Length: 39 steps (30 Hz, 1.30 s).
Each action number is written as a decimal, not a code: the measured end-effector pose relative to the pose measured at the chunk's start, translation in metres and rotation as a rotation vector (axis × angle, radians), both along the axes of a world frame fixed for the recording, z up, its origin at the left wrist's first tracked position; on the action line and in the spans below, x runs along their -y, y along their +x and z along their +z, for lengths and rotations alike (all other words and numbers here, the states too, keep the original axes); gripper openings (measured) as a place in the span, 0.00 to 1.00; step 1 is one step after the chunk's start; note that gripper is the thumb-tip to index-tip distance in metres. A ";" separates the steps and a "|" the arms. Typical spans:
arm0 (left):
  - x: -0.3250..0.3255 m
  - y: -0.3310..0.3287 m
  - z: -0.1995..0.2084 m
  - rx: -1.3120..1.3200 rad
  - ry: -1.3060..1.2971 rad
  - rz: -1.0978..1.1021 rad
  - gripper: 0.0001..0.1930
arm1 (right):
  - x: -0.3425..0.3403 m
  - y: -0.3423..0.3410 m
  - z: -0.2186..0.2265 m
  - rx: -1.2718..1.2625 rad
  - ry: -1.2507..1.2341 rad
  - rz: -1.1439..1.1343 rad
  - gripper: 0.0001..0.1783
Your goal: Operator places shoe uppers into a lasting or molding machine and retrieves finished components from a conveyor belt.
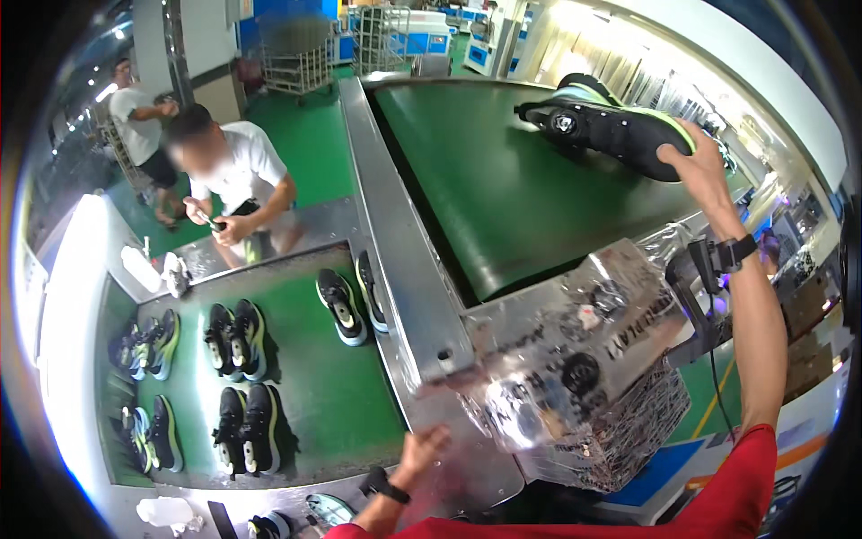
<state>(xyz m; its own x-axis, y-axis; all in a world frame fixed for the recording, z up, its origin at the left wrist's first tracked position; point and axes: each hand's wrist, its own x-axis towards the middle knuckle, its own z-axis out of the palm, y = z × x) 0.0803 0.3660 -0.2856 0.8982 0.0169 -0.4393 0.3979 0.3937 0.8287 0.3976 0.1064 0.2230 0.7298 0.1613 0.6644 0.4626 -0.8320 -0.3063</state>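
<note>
At the far right my right hand (699, 166) grips a black sneaker (620, 135) by its front part, thumb on the dark upper. The sneaker has a lime-edged sole and is held over the raised green conveyor belt (449, 180). Behind it shows part of another shoe (585, 87) with pale blue and lime colours; whether my hand holds that one too is hidden. My left hand (424, 452) is near the steel table edge at the lower middle, apart from any shoe. Motion smears its fingers.
Left, a lower green belt (310, 404) carries several pairs of black sneakers (260, 427). A co-worker (238, 171) across it handles a small dark thing; another person (139, 126) stands farther back. A plastic-wrapped box (584, 359) stands before me. A steel rail (395, 216) divides the belts.
</note>
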 end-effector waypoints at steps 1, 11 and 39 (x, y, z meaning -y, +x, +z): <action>0.020 -0.018 0.026 0.034 0.010 -0.149 0.26 | 0.023 -0.003 0.014 0.008 0.114 0.085 0.24; 0.155 0.010 0.256 0.401 -0.837 -0.918 0.48 | 0.179 -0.280 0.052 0.063 0.761 0.156 0.15; 0.664 -0.472 0.265 0.558 -0.215 -2.048 0.33 | 0.288 -0.995 -0.232 0.789 1.289 -1.411 0.32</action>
<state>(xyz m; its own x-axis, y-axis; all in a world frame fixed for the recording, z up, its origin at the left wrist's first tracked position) -0.3921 -0.2978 -0.0210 -0.4187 -0.9068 -0.0494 0.0690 -0.0860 0.9939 -0.5978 -0.1820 -0.0092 -0.5289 -0.8452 0.0769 0.1334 -0.1723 -0.9760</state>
